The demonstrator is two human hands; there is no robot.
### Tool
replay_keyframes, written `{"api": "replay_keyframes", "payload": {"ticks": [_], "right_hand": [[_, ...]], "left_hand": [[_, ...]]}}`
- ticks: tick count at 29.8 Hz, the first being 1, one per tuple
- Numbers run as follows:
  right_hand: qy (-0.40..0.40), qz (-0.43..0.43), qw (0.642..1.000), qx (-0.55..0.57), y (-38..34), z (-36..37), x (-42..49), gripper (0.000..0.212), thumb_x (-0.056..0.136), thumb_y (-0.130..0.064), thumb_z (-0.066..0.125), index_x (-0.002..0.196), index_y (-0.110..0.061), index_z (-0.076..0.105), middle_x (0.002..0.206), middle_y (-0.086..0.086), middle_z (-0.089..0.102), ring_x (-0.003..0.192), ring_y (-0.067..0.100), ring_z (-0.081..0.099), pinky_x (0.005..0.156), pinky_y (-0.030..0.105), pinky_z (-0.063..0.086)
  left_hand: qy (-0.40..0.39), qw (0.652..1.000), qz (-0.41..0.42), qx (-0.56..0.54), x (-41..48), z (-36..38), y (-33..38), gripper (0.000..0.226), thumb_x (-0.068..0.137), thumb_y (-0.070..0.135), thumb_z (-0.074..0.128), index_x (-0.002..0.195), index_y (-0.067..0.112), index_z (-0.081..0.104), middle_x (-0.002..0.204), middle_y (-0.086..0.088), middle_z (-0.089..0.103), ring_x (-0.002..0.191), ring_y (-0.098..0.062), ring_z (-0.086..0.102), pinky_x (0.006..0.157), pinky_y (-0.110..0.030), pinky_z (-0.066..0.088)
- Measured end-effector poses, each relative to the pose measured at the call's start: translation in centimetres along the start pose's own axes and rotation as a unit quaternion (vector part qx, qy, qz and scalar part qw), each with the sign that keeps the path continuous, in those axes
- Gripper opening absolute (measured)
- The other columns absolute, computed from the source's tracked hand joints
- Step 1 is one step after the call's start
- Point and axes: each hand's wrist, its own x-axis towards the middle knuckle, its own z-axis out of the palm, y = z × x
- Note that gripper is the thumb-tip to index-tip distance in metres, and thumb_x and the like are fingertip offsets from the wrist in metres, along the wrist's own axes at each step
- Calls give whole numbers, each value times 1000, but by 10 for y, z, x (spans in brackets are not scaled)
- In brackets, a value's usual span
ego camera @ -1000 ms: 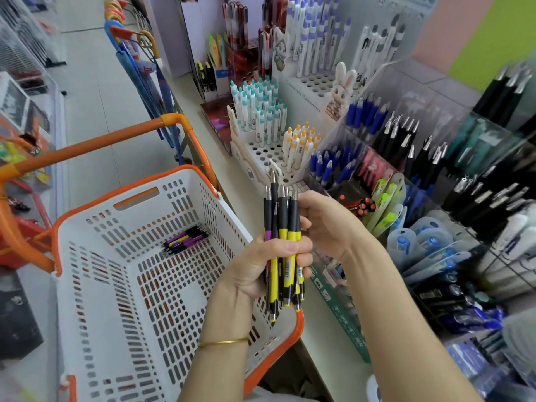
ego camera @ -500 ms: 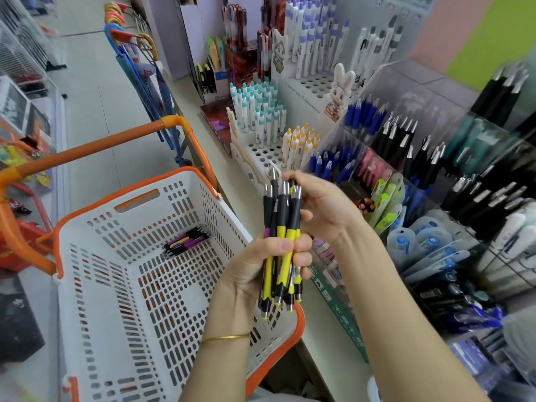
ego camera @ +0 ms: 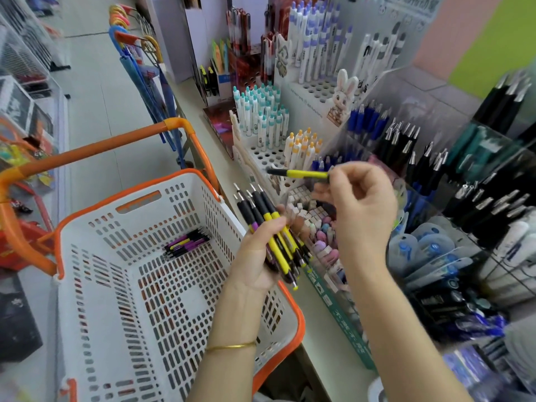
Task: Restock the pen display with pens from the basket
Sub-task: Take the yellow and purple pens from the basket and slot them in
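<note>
Restocking midway: our left hand (ego camera: 250, 256) grips a bundle of pens (ego camera: 261, 208), our right hand (ego camera: 365, 216) pinches one yellow pen (ego camera: 303, 173) above the display (ego camera: 266, 155); purple pens (ego camera: 187, 243) lie in the basket (ego camera: 300, 320).

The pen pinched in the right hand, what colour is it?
The pen is yellow with a black end; head view.
</note>
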Motion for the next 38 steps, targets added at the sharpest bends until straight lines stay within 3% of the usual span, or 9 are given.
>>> {"api": "replay_keyframes", "payload": {"ticks": [6, 9, 15, 17, 19, 24, 28, 32, 38], "right_hand": [[-41, 26, 993, -106, 29, 0, -30, 24, 88, -4, 56, 90, -26, 67, 85, -9, 63, 80, 11, 60, 73, 33, 52], [-58, 19, 988, -139, 31, 1, -36, 28, 88, -3, 55, 92, -26, 70, 88, -14, 62, 86, 0, 56, 79, 18, 46], [-94, 149, 983, -52, 25, 8, -43, 33, 93, -7, 49, 89, -32, 69, 87, -15, 65, 82, -4, 58, 73, 17, 47], [-102, 305, 943, 86, 26, 12, -42, 22, 97, -21, 49, 102, -26, 70, 86, -12, 68, 78, -2, 60, 80, 28, 49], [-138, 455, 834, 280, 24, 19, -43, 30, 95, -39, 51, 112, -21, 68, 91, -7, 73, 89, 6, 66, 90, 37, 50], [-95, 469, 739, 475, 21, 35, -41, 48, 99, -30, 40, 78, -6, 75, 77, 6, 71, 72, 16, 71, 60, 26, 57], [-90, 431, 777, 450, 7, 32, -36, 36, 90, -15, 42, 68, -9, 70, 58, -1, 67, 54, 9, 67, 49, 20, 53], [-93, 431, 745, 501, -4, 25, -35, 58, 96, -10, 33, 51, -6, 69, 54, 5, 64, 48, 13, 64, 44, 21, 51], [-64, 444, 822, 351, 13, 16, -33, 26, 103, -21, 35, 90, -20, 57, 89, 0, 59, 75, 8, 62, 65, 21, 55]], "left_hand": [[62, 995, 71, 10, 4, 9, 5, 27, 68, 9, 65, 95, 8, 65, 77, -6, 70, 70, -18, 70, 57, -29, 57], [60, 993, 99, 29, 1, 14, 5, 40, 72, 10, 66, 112, 8, 64, 96, -4, 74, 87, -19, 72, 65, -33, 58], [184, 949, 211, 148, -1, 23, 7, 40, 78, 6, 76, 115, 4, 61, 82, 1, 70, 83, -19, 72, 75, -38, 60], [196, 906, 276, 254, -4, 29, 9, 32, 79, 7, 77, 106, 16, 62, 77, 12, 69, 78, -5, 69, 70, -21, 57], [184, 855, 321, 363, -10, 34, 7, 34, 77, 10, 79, 103, 22, 61, 82, 15, 67, 80, 4, 65, 68, -8, 50], [120, 772, 371, 502, -19, 37, -1, 43, 73, 14, 83, 96, 38, 55, 86, 22, 64, 86, 9, 60, 75, -3, 42], [98, 766, 365, 520, -20, 37, 1, 37, 72, 15, 83, 101, 22, 62, 88, 18, 66, 86, 7, 61, 74, -3, 43], [83, 777, 349, 518, -21, 40, -2, 30, 73, 12, 81, 99, 16, 66, 86, 19, 67, 82, 9, 62, 72, -3, 43], [66, 801, 314, 506, -24, 51, -6, 35, 75, 11, 80, 81, 37, 56, 76, 34, 62, 77, 12, 60, 66, -1, 42]]}}
